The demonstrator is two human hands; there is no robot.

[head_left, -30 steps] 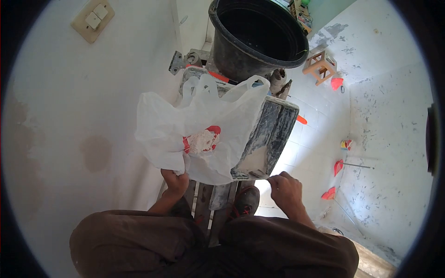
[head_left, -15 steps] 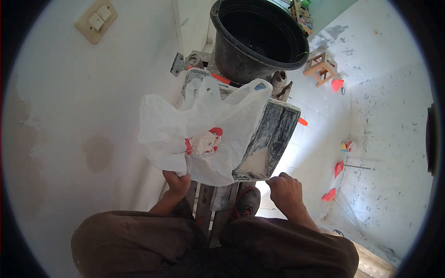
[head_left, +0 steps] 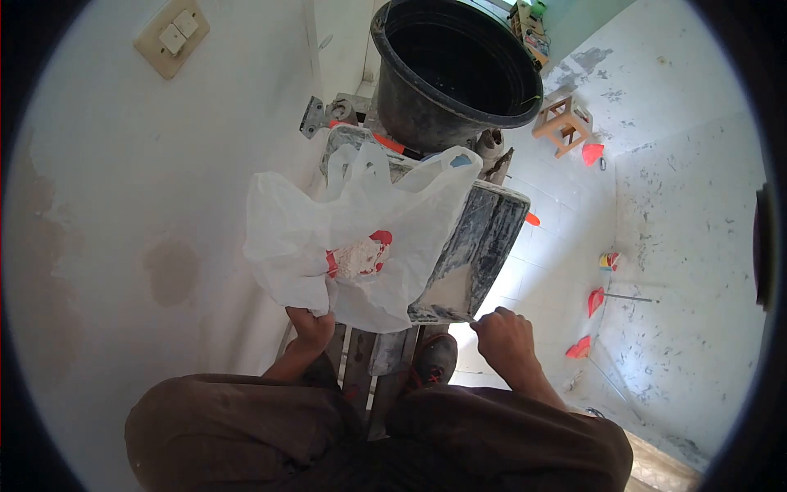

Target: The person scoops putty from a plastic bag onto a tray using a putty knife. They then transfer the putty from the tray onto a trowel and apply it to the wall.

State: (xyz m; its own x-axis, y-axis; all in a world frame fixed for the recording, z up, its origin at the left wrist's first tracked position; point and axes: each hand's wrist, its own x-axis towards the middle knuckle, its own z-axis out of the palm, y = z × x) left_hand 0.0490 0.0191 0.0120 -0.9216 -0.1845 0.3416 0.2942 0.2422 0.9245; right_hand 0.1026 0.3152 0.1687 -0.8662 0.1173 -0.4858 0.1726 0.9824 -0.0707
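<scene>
A white plastic bag (head_left: 287, 213) lies spread over a dark, powder-smeared tray (head_left: 484, 246). Pale powder (head_left: 358, 259) sits in the bag, around red print or a red packet. At the bag's near left edge, my left hand (head_left: 311, 330) is closed on the plastic, its fingertips partly hidden; whether it also grips the tray underneath cannot be seen. My right hand (head_left: 507, 338) has curled fingers and pinches the tray's near right corner.
Beyond the tray stands a big black bucket (head_left: 402, 90), with a scraper (head_left: 312, 117) to its left. Wooden planks (head_left: 358, 365) run beneath my feet. A wall with a light switch (head_left: 173, 38) rises close on the left. A small stool (head_left: 563, 125) and red pieces (head_left: 579, 348) are on the floor at right.
The view has shifted very slightly. Both hands, the bag and the tray keep nearly the same places.
</scene>
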